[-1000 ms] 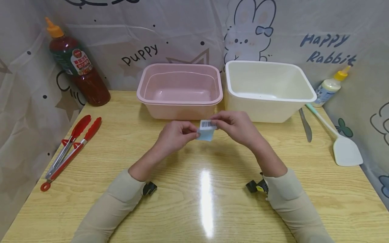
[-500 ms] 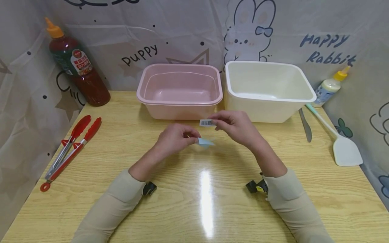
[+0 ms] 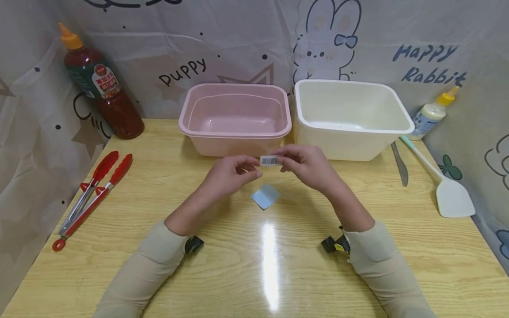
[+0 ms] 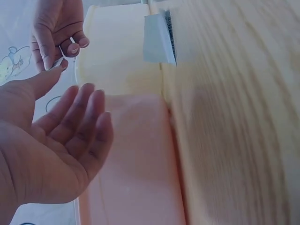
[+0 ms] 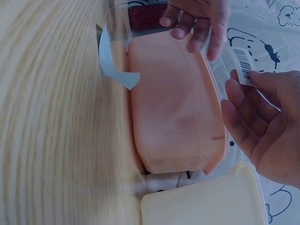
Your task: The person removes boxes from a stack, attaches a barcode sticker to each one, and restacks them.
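Note:
Between thumb and fingers, my right hand pinches a small white barcode sticker, its printed bars also plain in the right wrist view. My left hand is just left of the sticker, thumb and fingers apart with nothing between them; its fingertips come close to the sticker's left edge. Below both hands is a creased piece of light blue backing paper, held by neither. The right wrist view shows this paper curled; whether it touches the wooden table I cannot tell.
Behind the hands stand a pink bin and a cream bin. Red-tipped tongs and a sauce bottle are at left. At right are a knife, a white spatula and a small yellow-capped bottle.
The light blue backing paper came away from the barcode sticker, and my left hand let it go. My left hand then rose back toward the sticker. The right hand barely moved.

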Demonstrator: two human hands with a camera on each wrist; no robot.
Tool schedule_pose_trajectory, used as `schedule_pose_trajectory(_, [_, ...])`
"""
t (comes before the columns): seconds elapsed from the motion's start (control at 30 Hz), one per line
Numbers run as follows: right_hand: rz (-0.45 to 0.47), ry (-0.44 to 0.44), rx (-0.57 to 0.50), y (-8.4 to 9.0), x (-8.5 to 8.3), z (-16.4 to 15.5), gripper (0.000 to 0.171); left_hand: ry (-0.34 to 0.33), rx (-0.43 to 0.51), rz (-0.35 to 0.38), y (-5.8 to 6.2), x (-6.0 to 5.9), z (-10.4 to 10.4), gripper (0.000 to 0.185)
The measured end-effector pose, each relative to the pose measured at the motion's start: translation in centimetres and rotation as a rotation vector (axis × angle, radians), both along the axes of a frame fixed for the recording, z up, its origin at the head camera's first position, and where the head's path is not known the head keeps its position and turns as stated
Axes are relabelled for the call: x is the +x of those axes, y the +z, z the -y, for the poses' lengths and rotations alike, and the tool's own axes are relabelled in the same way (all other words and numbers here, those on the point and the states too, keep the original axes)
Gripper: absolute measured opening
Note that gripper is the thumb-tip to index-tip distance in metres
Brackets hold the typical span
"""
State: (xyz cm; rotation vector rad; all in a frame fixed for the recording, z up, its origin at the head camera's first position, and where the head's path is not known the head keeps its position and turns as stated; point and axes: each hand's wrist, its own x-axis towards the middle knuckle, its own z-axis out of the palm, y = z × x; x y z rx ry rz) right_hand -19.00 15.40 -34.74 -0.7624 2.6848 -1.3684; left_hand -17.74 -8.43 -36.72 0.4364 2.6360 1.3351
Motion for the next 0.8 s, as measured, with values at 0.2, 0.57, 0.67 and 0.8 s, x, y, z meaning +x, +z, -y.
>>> schedule_pose_trajectory(0.2, [0.009, 0.009, 0.002, 0.0, -0.1, 0.4, 0.021, 0.052, 0.135, -0.024, 0.3, -0.2, -0.1, 0.027])
schedule_pose_trajectory(0.57, [0.013, 0.02, 0.004, 0.3, -0.4, 1.2, 0.02, 0.064, 0.218, 0.015, 0.8, -0.7, 0.0, 0.023])
schedule_pose_trajectory(0.67, [0.028, 0.02, -0.005, 0.2, -0.5, 1.6, 0.02, 0.06, 0.228, 0.024, 0.9, -0.8, 0.0, 0.021])
schedule_pose_trajectory(0.8, [0.046, 0.01, -0.013, 0.0, -0.6, 1.9, 0.02, 0.068, 0.253, 0.03, 0.8, -1.0, 0.2, 0.016])
